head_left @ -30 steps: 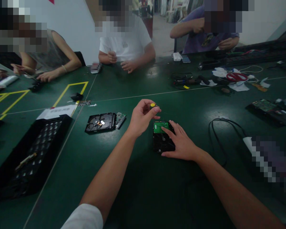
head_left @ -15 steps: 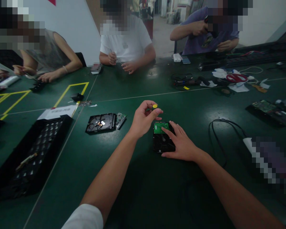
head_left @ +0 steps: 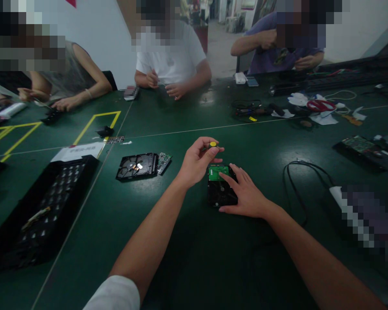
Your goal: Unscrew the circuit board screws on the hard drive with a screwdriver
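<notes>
My left hand (head_left: 198,159) is closed around a small screwdriver (head_left: 213,144), of which mainly the round yellow top shows; its tip is hidden. It hovers just above the far edge of a hard drive (head_left: 217,192). The drive lies flat with its green circuit board (head_left: 215,173) facing up. My right hand (head_left: 247,193) grips the drive from the right, fingers over the far right side and thumb at the near edge. Left of my hands lies another hard drive (head_left: 134,168), with a loose circuit board (head_left: 164,162) beside it.
A long black tray (head_left: 56,206) stands at the left. On the right are a looped black cable (head_left: 286,176), a blurred-out device (head_left: 338,196) and a drive with its board exposed (head_left: 358,148). Across the green table (head_left: 181,125) several co-workers sit, with tools and wires (head_left: 321,105) near them.
My left hand has shifted slightly to the right with the screwdriver. My right hand and the hard drive stay where they were.
</notes>
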Available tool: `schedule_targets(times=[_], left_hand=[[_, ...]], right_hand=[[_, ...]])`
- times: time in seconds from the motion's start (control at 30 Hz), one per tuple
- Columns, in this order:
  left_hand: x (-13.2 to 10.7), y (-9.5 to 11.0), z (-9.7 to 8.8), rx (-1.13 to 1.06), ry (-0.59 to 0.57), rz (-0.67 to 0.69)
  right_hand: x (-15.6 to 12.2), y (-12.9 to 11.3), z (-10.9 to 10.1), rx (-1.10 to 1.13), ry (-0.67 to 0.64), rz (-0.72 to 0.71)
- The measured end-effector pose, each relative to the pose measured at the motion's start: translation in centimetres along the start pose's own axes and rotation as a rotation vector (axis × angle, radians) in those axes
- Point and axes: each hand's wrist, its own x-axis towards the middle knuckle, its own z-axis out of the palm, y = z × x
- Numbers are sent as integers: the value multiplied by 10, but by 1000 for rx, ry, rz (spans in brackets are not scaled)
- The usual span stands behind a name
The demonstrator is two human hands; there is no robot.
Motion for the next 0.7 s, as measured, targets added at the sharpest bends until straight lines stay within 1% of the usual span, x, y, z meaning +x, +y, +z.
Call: schedule_targets(times=[0.1,0.27,0.37,0.47,0.57,0.7], left_hand=[[0,-1,1,-2,-4,5],[0,-2,-2,59,64,-8],[0,-2,-3,112,101,20],[1,-3,-4,114,123,43],[1,-4,-5,110,103,55],[1,-2,-7,87,26,35]], right_hand=[[0,0,0,-3,-5,0],[0,-2,-3,12,-18,10],[1,-3,-5,15,-31,17],[1,-3,-6,15,-34,19],[0,-2,-4,7,-32,15],[0,1,0,2,0,-5]])
